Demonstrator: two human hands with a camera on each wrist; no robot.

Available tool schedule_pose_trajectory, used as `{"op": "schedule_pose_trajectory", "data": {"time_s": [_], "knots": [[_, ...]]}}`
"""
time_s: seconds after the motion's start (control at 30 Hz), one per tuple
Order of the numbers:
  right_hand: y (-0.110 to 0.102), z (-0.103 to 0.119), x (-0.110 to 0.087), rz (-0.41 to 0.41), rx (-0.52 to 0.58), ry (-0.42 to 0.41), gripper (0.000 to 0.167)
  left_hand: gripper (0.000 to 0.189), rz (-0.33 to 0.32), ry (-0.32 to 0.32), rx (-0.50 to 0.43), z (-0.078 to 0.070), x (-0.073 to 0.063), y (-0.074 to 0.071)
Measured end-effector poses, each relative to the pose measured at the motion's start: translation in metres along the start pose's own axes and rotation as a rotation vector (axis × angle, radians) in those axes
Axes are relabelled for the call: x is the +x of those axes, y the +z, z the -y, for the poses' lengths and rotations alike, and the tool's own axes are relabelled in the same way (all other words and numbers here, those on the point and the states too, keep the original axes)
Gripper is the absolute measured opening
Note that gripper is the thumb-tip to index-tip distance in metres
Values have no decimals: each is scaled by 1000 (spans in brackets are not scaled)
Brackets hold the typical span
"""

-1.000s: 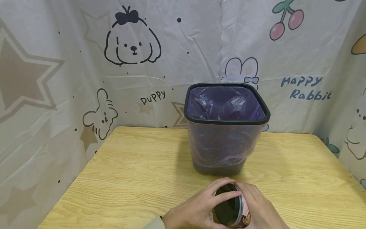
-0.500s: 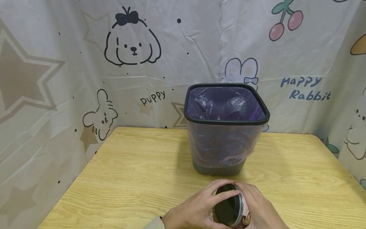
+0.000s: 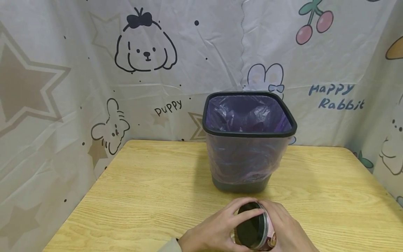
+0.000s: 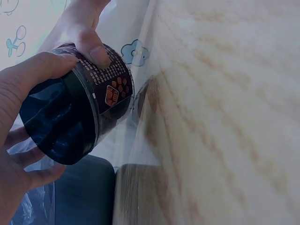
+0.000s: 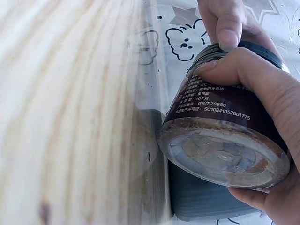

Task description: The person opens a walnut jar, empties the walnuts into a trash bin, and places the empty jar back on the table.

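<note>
A clear plastic jar [image 5: 225, 157] with a dark printed label [image 4: 110, 79] and a dark green-black lid [image 3: 250, 227] is held between both hands at the front of the table. It tilts with the lid toward the left. My left hand [image 3: 217, 225] grips around the lid, thumb on one side and fingers spread over the other. My right hand [image 3: 288, 227] holds the labelled body, its thumb across the label in the right wrist view. Brown crumbs show low inside the jar. Its base is close to the tabletop; whether it touches, I cannot tell.
Just beyond the hands stands a dark bin [image 3: 248, 189] lined with a purple plastic bag [image 3: 245, 157]. The wood-grain table [image 3: 141, 196] extends to both sides. A printed cloth [image 3: 195, 45] hangs behind the table and along both sides.
</note>
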State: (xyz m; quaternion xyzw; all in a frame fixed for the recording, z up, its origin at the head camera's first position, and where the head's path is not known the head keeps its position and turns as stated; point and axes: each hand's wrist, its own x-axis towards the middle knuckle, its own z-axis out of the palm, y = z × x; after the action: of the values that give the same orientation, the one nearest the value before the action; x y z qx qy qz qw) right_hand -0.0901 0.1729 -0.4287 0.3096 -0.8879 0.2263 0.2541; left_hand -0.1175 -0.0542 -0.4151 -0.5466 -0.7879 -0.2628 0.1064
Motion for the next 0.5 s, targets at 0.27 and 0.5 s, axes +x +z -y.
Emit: {"op": "schedule_pose_trajectory", "data": {"time_s": [0.27,0.5], "knots": [[0,1,-1,19,17,16,112,101,34,-35,12,1,-1,2],[-2,1,-1,36,9,41,111,101,32,-55,52,-1,-1,1]]}}
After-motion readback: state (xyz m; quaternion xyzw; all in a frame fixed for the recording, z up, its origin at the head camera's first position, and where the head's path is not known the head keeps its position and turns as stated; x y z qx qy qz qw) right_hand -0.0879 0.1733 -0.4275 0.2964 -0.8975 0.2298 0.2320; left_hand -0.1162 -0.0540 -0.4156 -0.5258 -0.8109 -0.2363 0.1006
